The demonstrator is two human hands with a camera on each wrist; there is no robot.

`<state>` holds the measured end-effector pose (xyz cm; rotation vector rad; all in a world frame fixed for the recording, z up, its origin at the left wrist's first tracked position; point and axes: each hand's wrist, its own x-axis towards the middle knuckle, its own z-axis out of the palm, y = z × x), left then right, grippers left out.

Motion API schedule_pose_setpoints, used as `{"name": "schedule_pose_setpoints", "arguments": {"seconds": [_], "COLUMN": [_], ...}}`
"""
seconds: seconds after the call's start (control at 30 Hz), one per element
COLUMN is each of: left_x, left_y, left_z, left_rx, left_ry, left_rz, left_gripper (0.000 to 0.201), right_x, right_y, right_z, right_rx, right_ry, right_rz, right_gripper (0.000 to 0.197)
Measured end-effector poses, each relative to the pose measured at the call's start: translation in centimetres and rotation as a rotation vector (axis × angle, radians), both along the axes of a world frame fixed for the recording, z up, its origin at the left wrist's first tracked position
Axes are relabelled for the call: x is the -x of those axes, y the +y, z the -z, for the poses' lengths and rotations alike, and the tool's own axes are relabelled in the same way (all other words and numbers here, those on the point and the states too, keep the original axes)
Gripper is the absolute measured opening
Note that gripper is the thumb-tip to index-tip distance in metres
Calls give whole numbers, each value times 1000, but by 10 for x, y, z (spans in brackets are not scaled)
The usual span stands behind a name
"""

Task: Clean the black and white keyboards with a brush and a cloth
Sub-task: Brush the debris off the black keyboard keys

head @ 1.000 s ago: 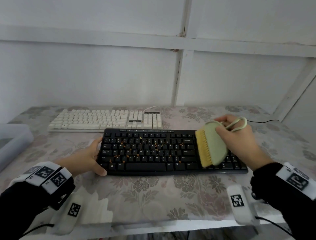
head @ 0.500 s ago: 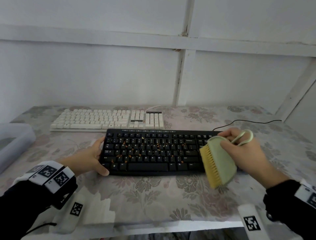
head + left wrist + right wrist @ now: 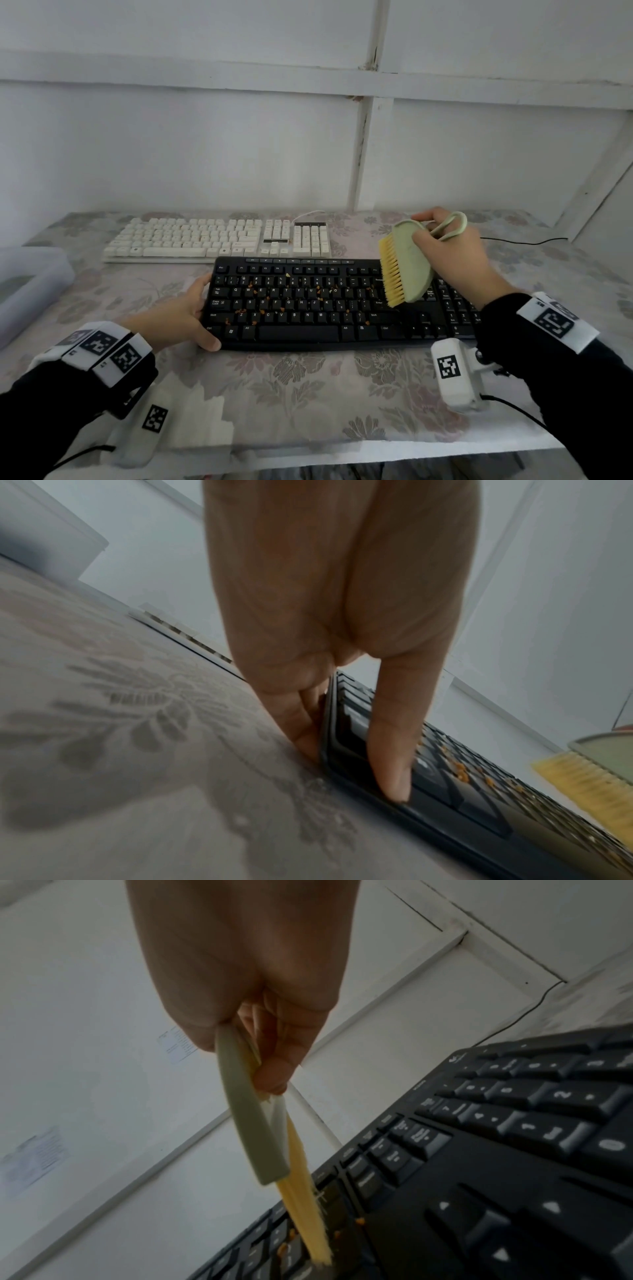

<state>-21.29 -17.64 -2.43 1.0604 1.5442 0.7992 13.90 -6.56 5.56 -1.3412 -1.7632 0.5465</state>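
Black keyboard: lies flat on the tabletop, near the front edge, right in front of the person.
Letters on it: white marks on the keys. You can read Q W E R T Y in one row, and Ctrl, Alt, Shift and Enter. The right wrist view shows number keys 1, 2 and 0 and arrow keys. A small logo sits in its far right corner, too small to read.
Crumbs: little orange bits lie on and between the letter keys.
Brush: pale green body with a loop handle and yellow bristles. It is over the right part of the black keyboard. The bristle tips touch the keys near Enter.
Right hand: its grip is curled tight round the green back of the brush.
Left hand: holds the left end of the black keyboard. The thumb lies on top at the front corner, and the fingers press against the side edge.
White keyboard: lies just behind the black one, more to the left. A white cord comes out of its back.
Black cord: runs across the tabletop at the far right.
Clear box: sits at the left edge of the tabletop.
Tabletop cover: pale with a flower pattern.
Wrist bands: white blocks with black square codes on both wrists.
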Motion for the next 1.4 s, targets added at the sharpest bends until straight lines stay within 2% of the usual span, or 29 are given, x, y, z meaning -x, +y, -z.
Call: {"name": "schedule_pose_setpoints", "arguments": {"seconds": [0.27, 0.33, 0.43, 0.67, 0.77, 0.9, 1.03, 1.27, 1.4], "left_x": [-3, -2, 0, 0, -2, -2, -2, -4, -4], "left_y": [-1, -1, 0, -1, -2, -1, -2, -3, -3], "left_z": [-3, -3, -1, -1, -2, -2, -2, -5, -6], "left_rx": [6, 11, 7, -3, -3, 2, -1, -4, 2], "left_ry": [34, 35, 43, 33, 32, 31, 36, 42, 45], "left_rz": [11, 2, 1, -2, 0, -4, 1, 2, 13], "left_gripper": [128, 123, 129, 131, 131, 124, 132, 133, 132], "right_x": [8, 5, -1, 1, 4, -1, -7, -4, 7], "right_y": [-10, -23, -42, -13, -7, -28, -54, -17, -9], "right_z": [6, 14, 21, -3, 2, 19, 30, -4, -3], "right_rx": [32, 53, 109, -1, 15, 65, 147, -14, 3], "right_ry": [-53, -78, -115, 91, 45, 47, -37, 94, 41], "right_rz": [12, -15, -81, 17, 14, -45, -117, 43, 26], "right_gripper": [11, 7, 5, 9, 9, 4, 4, 6, 8]}}
